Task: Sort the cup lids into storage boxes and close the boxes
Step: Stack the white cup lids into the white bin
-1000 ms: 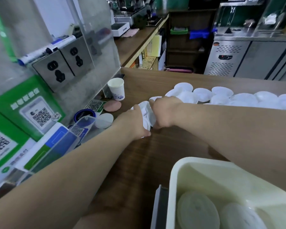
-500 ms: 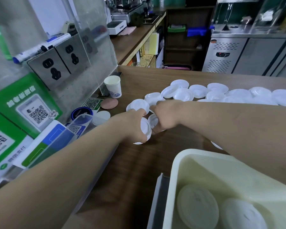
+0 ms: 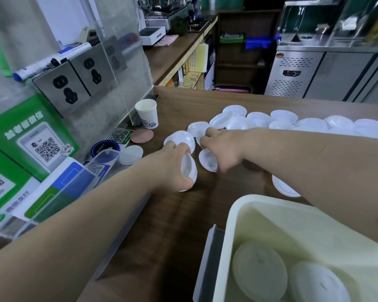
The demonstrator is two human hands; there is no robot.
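- Gathering step: lids [image 3: 189, 170] are being gripped in the curled left hand [image 3: 170, 166], at the middle of the bench [image 3: 140, 225].
- A loose lid [image 3: 206, 162] is being covered by the right hand [image 3: 223, 147]; grip unclear.
- Next, judged: transfer to the near-edge box [image 3: 238, 214].

Round white plastic cup lids [image 3: 258, 119], open cream plastic storage box [image 3: 249, 199]
Most lids overlap in a row across our bench [image 3: 183, 214]; a few stand on edge in our left hand [image 3: 172, 168]; two lie flat inside the box.
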